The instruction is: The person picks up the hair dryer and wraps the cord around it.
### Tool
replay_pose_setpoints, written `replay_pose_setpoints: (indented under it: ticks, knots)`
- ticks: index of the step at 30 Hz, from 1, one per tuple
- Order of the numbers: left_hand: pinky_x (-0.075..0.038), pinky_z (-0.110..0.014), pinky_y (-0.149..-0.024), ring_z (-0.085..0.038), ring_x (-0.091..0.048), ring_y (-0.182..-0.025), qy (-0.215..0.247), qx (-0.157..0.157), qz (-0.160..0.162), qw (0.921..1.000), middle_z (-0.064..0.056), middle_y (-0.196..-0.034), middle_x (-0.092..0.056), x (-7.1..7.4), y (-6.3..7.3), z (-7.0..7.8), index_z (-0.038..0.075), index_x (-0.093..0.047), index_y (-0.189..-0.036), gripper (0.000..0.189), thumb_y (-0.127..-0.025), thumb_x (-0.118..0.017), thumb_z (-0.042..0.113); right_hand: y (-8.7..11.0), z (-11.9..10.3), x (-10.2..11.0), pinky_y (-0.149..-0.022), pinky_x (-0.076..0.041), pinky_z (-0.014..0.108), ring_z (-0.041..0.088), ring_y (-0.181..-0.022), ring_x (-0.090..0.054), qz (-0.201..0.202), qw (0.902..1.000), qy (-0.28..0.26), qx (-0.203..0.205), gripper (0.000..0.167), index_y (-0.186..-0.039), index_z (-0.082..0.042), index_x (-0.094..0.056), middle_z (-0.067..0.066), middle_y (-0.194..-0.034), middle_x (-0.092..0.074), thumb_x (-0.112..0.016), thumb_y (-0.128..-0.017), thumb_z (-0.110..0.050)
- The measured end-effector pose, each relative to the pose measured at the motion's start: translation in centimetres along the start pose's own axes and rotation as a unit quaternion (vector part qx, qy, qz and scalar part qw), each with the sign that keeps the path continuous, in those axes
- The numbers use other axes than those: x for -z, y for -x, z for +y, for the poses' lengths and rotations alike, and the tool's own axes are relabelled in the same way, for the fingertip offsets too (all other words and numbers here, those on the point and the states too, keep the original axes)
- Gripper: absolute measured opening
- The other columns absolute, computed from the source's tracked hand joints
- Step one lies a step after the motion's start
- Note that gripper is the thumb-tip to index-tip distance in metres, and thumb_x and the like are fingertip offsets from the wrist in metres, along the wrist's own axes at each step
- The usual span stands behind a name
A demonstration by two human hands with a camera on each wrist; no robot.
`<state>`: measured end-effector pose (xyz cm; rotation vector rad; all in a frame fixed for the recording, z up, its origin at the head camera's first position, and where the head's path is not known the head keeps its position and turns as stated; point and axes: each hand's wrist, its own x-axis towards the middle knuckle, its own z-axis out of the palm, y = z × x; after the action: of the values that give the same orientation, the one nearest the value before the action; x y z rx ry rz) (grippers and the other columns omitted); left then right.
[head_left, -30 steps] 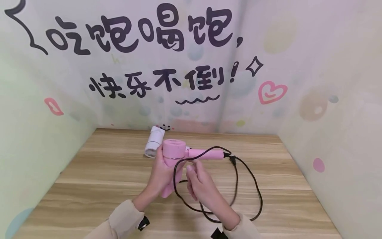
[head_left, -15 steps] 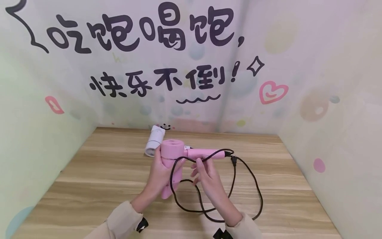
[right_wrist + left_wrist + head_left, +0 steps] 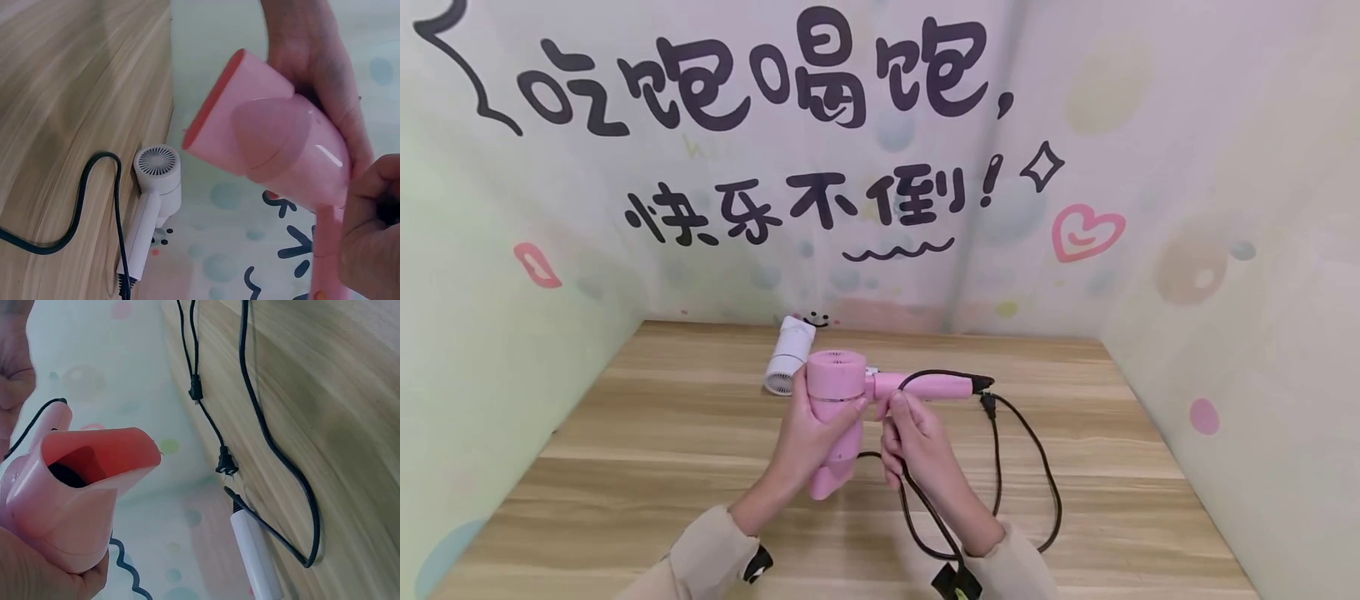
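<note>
Head view: left hand [image 3: 808,437] wrapped round the pink dryer [image 3: 835,400] barrel, held above the table [image 3: 625,467]. Right hand [image 3: 917,442], just right of the dryer, pinches the black cord [image 3: 1045,475] against its handle; the rest loops on the table. White dryer [image 3: 786,358] lies just beyond, near the wall [image 3: 880,167].

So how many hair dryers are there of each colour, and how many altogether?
Pink plastic hair dryer, held in the left hand with the right hand gripping its black cord at the handle: 1
White plastic hair dryer, lying on the wooden table at the back: 1
Total: 2 hair dryers
</note>
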<state>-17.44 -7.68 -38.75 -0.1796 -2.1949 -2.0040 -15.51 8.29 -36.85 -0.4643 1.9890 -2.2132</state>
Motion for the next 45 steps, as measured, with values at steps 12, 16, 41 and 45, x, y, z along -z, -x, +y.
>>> replay_pose_setpoints:
  ticks: [12, 16, 41, 45]
  knots:
    - [-0.049, -0.034, -0.086, -0.019, -0.057, -0.097, 0.032, -0.026, 0.011, 0.9991, -0.006, -0.115, -0.056, 0.1, 0.4, 0.7, 0.021, -0.031, -0.135, 0.071, -0.079, -0.074, 0.014, -0.7, 0.4, 1.1, -0.053, -0.042, 0.021, 0.008, -0.057, -0.038, -0.232, 0.9554, -0.169, -0.07, 0.042, -0.096, -0.013, -0.059, -0.004, -0.068, -0.038, -0.024, -0.103, -0.035]
    - [-0.049, -0.032, -0.086, -0.019, -0.058, -0.099, 0.055, -0.035, -0.014, 0.9978, -0.007, -0.116, -0.056, 0.1, 0.5, 0.8, 0.018, -0.032, -0.134, 0.067, -0.08, -0.071, 0.011, -1.1, 1.0, 1.5, -0.05, -0.038, 0.019, 0.006, -0.05, -0.043, -0.276, 0.9492, -0.141, -0.055, 0.054, -0.088, -0.017, -0.063, -0.009, -0.058, -0.047, -0.017, -0.101, -0.043]
    - [-0.047, -0.035, -0.087, -0.019, -0.057, -0.097, 0.024, 0.003, -0.034, 0.9991, -0.006, -0.114, -0.056, -0.3, 0.7, 3.0, 0.015, -0.032, -0.129, 0.076, -0.07, -0.081, 0.016, -1.7, 1.1, 0.4, -0.049, -0.03, 0.018, 0.004, -0.049, -0.032, 0.017, 0.9913, 0.13, -0.014, 0.025, -0.073, -0.008, -0.047, -0.003, -0.055, -0.036, -0.056, -0.093, -0.019]
    - [-0.046, -0.036, -0.089, -0.019, -0.056, -0.1, 0.044, -0.015, -0.021, 0.9987, -0.005, -0.119, -0.054, -0.5, 0.6, 2.9, 0.017, -0.029, -0.133, 0.083, -0.069, -0.081, 0.012, -1.6, 1.2, 0.2, -0.061, -0.043, 0.02, 0.005, -0.065, -0.049, 0.034, 0.9823, 0.184, -0.002, 0.016, -0.094, -0.006, -0.06, 0.002, -0.072, -0.056, -0.06, -0.091, -0.021]
